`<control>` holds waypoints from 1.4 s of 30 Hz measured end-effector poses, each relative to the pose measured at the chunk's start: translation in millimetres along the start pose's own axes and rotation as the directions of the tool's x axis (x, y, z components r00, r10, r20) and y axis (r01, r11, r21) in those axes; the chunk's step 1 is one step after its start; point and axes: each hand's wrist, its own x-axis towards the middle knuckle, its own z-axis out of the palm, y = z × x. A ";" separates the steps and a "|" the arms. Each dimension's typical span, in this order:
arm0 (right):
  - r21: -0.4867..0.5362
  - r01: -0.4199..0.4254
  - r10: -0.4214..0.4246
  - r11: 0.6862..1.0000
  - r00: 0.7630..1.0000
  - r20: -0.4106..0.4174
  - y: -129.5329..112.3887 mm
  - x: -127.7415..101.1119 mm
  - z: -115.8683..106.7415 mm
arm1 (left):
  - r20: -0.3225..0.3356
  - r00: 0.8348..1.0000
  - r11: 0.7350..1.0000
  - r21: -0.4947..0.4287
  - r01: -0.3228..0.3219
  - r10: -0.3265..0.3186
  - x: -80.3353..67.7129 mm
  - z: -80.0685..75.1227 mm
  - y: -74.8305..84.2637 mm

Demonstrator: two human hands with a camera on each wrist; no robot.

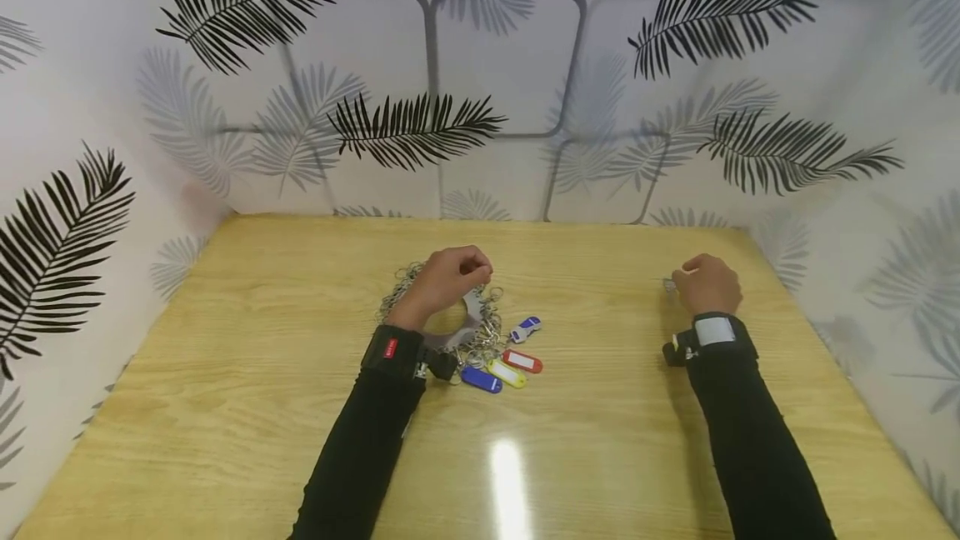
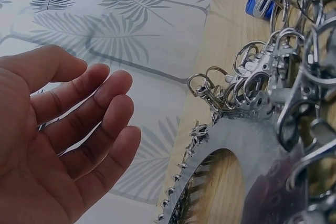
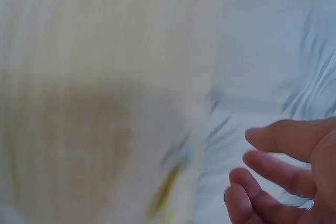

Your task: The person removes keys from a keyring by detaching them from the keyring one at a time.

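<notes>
Surface: pale yellow tabletop (image 1: 600,440), wood-grained, glossy enough to throw back a bright streak of light (image 1: 510,482) near the front. It met a whitish wall covering (image 1: 510,65) printed with black and grey fronds, plus grey rounded frames; the same leaf print ran down both sides.

Near the middle of the tabletop, slightly left, lay a flat grey ring (image 1: 473,317) with a wide central hole. Metal clasps (image 1: 491,332) and small split rings crowded its rim. On its near right side, resting on the wood: a blue tag (image 1: 482,379), a yellow tag (image 1: 507,373), a red tag (image 1: 522,361) and, a little farther back, a blue-and-white piece (image 1: 525,329).

Left hand (image 1: 447,280): over the ring, fingers (image 2: 118,111) loosely bent and gripping nothing; from the left wrist they stood apart from the clasps. Right hand (image 1: 708,283): well apart, toward the right side, fingers relaxed, with a gap between thumb and fingertips. Just beside it sat a small greyish object (image 1: 670,283), too small to identify. The right wrist view was smeared; a yellow streak (image 3: 165,190) could not be made out.

Both arms wore black sleeves (image 1: 360,448), with dark straps (image 1: 393,348) at the wrists.
</notes>
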 end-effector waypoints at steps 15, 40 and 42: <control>0.264 0.575 -0.629 0.774 0.653 0.422 -128.7 -73.2 63.9 | -0.014 0.999 0.999 0.016 -0.044 0.045 -0.7 -7.1 0.0; 0.506 0.471 -0.676 0.722 0.635 0.374 -145.1 -74.8 82.0 | 0.142 0.990 0.999 0.033 0.013 -0.018 -2.4 -2.8 0.6; 0.539 0.451 -0.681 0.711 0.631 0.371 -148.1 -73.7 79.7 | 0.194 0.981 0.998 0.056 0.014 -0.025 -1.6 -1.6 1.1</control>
